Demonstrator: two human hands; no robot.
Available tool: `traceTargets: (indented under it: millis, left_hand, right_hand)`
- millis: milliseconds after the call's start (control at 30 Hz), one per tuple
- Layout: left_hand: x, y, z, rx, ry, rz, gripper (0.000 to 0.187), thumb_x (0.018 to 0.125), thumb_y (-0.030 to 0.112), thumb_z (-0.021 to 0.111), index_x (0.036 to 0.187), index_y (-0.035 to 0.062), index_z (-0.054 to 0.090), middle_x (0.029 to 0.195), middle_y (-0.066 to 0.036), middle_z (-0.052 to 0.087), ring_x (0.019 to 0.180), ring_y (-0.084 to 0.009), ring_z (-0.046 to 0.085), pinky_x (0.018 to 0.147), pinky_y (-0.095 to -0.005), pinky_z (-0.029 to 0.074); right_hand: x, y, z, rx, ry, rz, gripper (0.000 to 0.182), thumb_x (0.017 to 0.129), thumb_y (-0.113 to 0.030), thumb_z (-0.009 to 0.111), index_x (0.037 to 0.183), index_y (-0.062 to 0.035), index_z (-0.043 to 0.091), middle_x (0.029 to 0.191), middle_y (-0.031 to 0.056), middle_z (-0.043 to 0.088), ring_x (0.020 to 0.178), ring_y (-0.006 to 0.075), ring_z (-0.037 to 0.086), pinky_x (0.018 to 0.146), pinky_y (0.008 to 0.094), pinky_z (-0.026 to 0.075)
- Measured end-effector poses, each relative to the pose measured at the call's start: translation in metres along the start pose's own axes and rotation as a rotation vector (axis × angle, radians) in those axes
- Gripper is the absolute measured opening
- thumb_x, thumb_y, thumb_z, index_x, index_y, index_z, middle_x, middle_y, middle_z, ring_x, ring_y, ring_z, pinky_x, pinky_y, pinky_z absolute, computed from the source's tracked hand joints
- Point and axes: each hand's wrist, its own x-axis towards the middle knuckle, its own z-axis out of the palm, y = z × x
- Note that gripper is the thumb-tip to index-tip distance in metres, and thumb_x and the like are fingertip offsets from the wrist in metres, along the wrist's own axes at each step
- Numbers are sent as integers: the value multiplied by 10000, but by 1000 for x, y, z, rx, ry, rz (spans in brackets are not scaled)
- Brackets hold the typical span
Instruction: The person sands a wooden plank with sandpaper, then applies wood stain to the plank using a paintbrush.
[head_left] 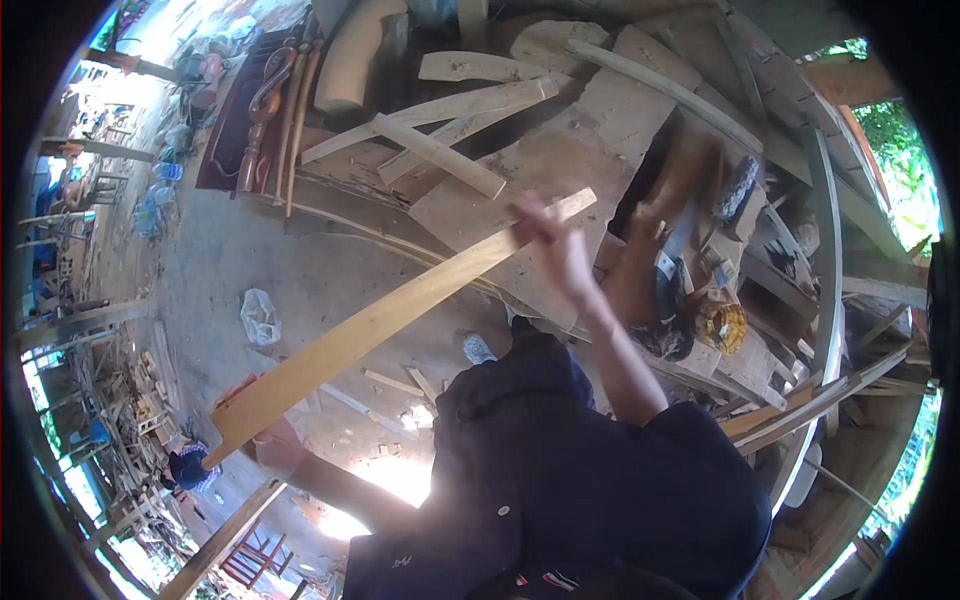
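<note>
A long, pale wooden board (370,325) slants across the view in front of my body, with a notched, shaped end at the lower left. My left hand (277,445) is closed around it near that end, fingers showing past the far edge. Close to the board's narrow upper right end, my right hand (550,245) is closed over the wood, its fingers smeared by motion. Just beyond this hand, the workbench (540,170) carries dust and several loose wood pieces, among them a short batten (440,157).
A hand saw (668,265) and a roll of amber tape (720,327) lie on the bench's right side. Turned dark wooden posts (265,130) lean at its left end. A plastic bag (260,317) and wood scraps lie on the floor. Timber is stacked at right.
</note>
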Motion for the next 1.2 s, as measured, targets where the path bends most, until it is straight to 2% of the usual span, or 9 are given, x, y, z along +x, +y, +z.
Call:
traceTargets:
  millis: [167, 267, 467, 633, 667, 767, 867, 967, 1200]
  left_hand:
    - [4, 9, 8, 49, -13, -3, 822, 859, 631, 716, 1315, 6, 439, 1250, -142, 520, 1241, -336, 578, 1042, -509, 477]
    - [-4, 4, -3, 51, -19, -42, 843, 832, 651, 729, 1280, -7, 452, 1239, -162, 533, 1214, -342, 593, 1039, -497, 480]
    - [-8, 16, 0, 134, -50, -57, 912, 778, 682, 760, 1258, -29, 450, 1183, -180, 580, 1147, -349, 628, 1030, -498, 485]
    - [-7, 16, 7, 90, -48, -70, 910, 788, 701, 743, 1238, -33, 449, 1134, -185, 622, 1111, -326, 645, 1003, -478, 499]
    - [-8, 15, 4, 98, -65, -53, 893, 800, 700, 735, 1228, -31, 452, 1135, -193, 636, 1103, -328, 649, 995, -476, 504]
    - [-7, 14, 1, 154, -74, -32, 863, 824, 704, 710, 1210, -25, 457, 1142, -205, 658, 1086, -326, 658, 970, -464, 517]
    - [-14, 10, -10, 180, -81, -29, 806, 843, 664, 719, 1197, -18, 473, 1162, -208, 664, 1068, -312, 664, 948, -449, 524]
    - [-23, 7, -21, 38, -158, -70, 720, 857, 523, 766, 1234, -25, 488, 1235, -194, 604, 1122, -314, 625, 993, -464, 484]
    - [-35, 7, -33, -6, -112, -233, 487, 838, 226, 793, 1226, -2, 606, 1305, -117, 533, 1224, -251, 534, 1019, -432, 445]
  right_hand:
    - [-21, -5, 29, 32, -15, -256, 361, 1017, -2, 493, 1356, -23, 614, 1378, 109, 649, 1401, 297, 504, 1254, 581, 121]
    - [16, 81, -22, -333, 233, -10, 326, 1008, -15, 477, 1260, -46, 681, 1227, 153, 718, 1148, 314, 692, 1210, 402, 333]
    - [32, 121, -23, -506, 374, 97, 450, 936, 27, 543, 1291, -194, 709, 1089, 150, 753, 960, 264, 747, 886, 407, 576]
    - [-59, -83, 105, 965, -135, -42, 373, 933, 91, 550, 1275, -8, 660, 1318, 149, 673, 1259, 274, 621, 1165, 466, 388]
    - [-70, -127, 100, 266, -186, -401, 437, 884, 138, 589, 1287, -17, 658, 1361, 122, 655, 1356, 323, 549, 1245, 511, 263]
    - [-68, -102, 105, 80, -101, -668, 430, 946, 87, 560, 1353, -33, 632, 1377, 120, 645, 1382, 320, 520, 1269, 512, 175]
    - [-32, 6, 69, -2, 127, -301, 390, 1096, -113, 356, 1384, -69, 615, 1335, 115, 674, 1304, 298, 592, 1224, 430, 318]
    - [9, 109, -6, -507, 416, -39, 274, 1003, -134, 556, 1180, -174, 761, 1232, 157, 702, 998, 331, 737, 941, 414, 574]
    - [-26, -26, 80, -342, 244, 140, 346, 957, -60, 595, 1262, -164, 722, 1142, 191, 733, 1007, 282, 735, 870, 390, 583]
